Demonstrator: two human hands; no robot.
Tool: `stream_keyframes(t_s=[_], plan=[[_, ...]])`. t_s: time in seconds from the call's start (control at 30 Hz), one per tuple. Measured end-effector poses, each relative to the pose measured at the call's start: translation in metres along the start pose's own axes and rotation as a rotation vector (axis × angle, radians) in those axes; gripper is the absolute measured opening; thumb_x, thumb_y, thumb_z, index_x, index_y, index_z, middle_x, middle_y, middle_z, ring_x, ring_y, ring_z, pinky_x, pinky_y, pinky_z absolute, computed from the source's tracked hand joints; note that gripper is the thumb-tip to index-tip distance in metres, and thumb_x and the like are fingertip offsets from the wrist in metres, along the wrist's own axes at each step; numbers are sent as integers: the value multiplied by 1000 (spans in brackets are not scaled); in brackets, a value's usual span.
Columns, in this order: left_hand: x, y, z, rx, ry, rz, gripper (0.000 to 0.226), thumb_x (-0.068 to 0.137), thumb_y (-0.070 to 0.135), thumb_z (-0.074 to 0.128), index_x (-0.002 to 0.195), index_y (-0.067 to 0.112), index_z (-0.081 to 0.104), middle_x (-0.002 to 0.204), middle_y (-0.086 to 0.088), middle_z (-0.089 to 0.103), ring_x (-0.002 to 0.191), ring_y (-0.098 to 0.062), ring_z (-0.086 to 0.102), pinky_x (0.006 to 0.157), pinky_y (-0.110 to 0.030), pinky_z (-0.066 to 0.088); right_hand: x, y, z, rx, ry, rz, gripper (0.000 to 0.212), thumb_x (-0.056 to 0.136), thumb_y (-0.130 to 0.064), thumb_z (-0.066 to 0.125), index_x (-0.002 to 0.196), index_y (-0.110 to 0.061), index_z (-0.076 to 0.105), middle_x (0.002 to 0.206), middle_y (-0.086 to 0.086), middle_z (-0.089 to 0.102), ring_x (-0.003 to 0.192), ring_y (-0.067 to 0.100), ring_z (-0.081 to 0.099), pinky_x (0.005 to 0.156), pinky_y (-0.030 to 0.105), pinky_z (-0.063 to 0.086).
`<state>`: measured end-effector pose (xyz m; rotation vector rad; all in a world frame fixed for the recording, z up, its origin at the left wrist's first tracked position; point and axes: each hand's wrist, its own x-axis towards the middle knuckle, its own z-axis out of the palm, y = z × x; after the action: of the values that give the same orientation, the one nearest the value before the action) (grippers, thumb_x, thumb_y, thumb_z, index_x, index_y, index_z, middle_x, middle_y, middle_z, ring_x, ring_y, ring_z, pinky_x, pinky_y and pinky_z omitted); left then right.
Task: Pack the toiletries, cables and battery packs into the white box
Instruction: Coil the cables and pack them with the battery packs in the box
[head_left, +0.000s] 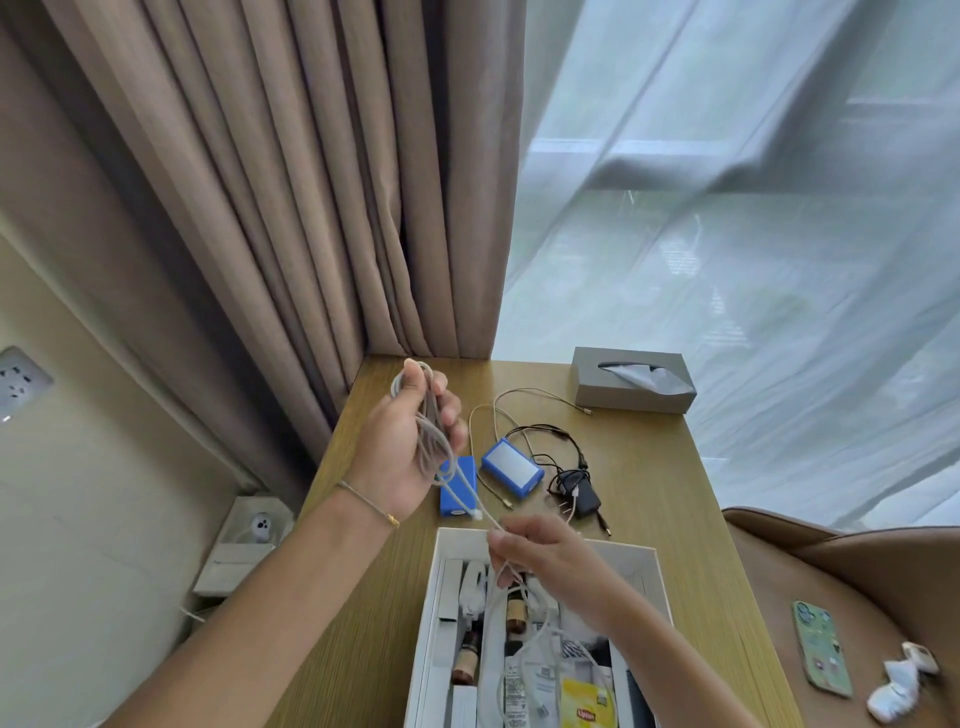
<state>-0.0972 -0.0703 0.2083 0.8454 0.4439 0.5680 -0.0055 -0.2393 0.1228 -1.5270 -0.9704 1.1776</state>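
I am gripping the looped white cable (434, 441) in my left hand (402, 441) while my right hand (545, 558) is pinching its loose end, keeping it tidy for the white box (655, 571).

2 hands: left (402, 447), right (550, 558). 2 blue packs (457, 488) (511, 467). 3 cables: 1 white (431, 441), 1 beige (524, 402), 1 black with charger (574, 491). 1 white box (644, 558), 2 brown bottles (464, 662) (516, 610) inside. 1 tissue box (631, 382), 1 phone (821, 654).
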Motion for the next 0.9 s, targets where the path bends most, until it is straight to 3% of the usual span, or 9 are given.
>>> stream_keyframes(t_s=[0.13, 0.33, 0.43, 0.5, 0.57, 0.67, 0.73, 0.8, 0.9], plan=[[2, -3, -16, 408, 100, 154, 43, 104, 47, 39, 76, 15, 49, 55, -4, 47, 37, -17, 43, 40, -23, 32, -9, 10, -15, 12, -28, 38, 13, 95, -27, 68, 86, -19, 70, 72, -3, 67, 68, 15, 61, 74, 31, 50], [-9, -22, -31, 981, -89, 137, 49, 88, 66, 45, 99, 20, 56, 85, -3, 74, 40, -13, 47, 37, -23, 39, -22, -20, -46, 137, 90, -95, 15, 96, -23, 65, 96, -9, 72, 67, 2, 59, 63, 15, 56, 71, 25, 51], [-18, -43, -23, 974, -210, 53, 75, 70, 83, 50, 97, 14, 59, 82, -1, 72, 48, -11, 50, 45, -30, 44, -17, -37, -49, 319, 152, -173, 30, 92, -18, 63, 118, -4, 69, 68, 4, 56, 61, 15, 54, 64, 27, 51], [-23, -57, -12, 896, -247, 66, 84, 63, 88, 54, 93, 9, 58, 87, -15, 68, 57, -10, 52, 53, -34, 48, -10, -46, -43, 354, 211, -216, 28, 94, -14, 60, 119, -5, 69, 67, 3, 57, 60, 15, 54, 60, 25, 49], [-27, -67, 0, 779, -257, 71, 79, 60, 87, 60, 94, 15, 56, 82, -4, 70, 56, -1, 54, 54, -19, 46, -3, -52, -33, 359, 276, -239, 22, 100, -10, 56, 115, -3, 70, 73, 6, 64, 64, 19, 59, 60, 26, 50], [-31, -74, 19, 630, -277, 37, 79, 61, 75, 70, 104, 11, 54, 67, 15, 63, 54, 4, 56, 52, -9, 43, 5, -56, -21, 378, 377, -216, 29, 103, -10, 49, 105, -5, 78, 88, 22, 72, 78, 28, 67, 70, 35, 54], [-32, -73, 24, 557, -222, -8, 78, 63, 63, 75, 111, 6, 49, 65, 13, 63, 52, 2, 58, 46, -8, 42, 7, -57, -15, 369, 414, -212, 32, 101, -8, 49, 99, -8, 81, 96, 28, 72, 82, 29, 70, 74, 41, 55], [-32, -70, 23, 542, -175, -66, 67, 75, 48, 71, 120, 5, 45, 73, -3, 62, 53, -15, 58, 37, -14, 38, 9, -58, -11, 329, 458, -229, 29, 96, -11, 53, 98, -12, 82, 105, 28, 67, 86, 31, 70, 73, 46, 56], [-35, -73, 22, 665, -128, -83, 44, 91, 32, 66, 125, 11, 48, 78, -11, 59, 57, -24, 53, 35, -19, 36, 10, -56, -6, 315, 499, -250, 31, 88, -27, 54, 101, -21, 83, 113, 4, 65, 90, 16, 68, 57, 26, 52]])
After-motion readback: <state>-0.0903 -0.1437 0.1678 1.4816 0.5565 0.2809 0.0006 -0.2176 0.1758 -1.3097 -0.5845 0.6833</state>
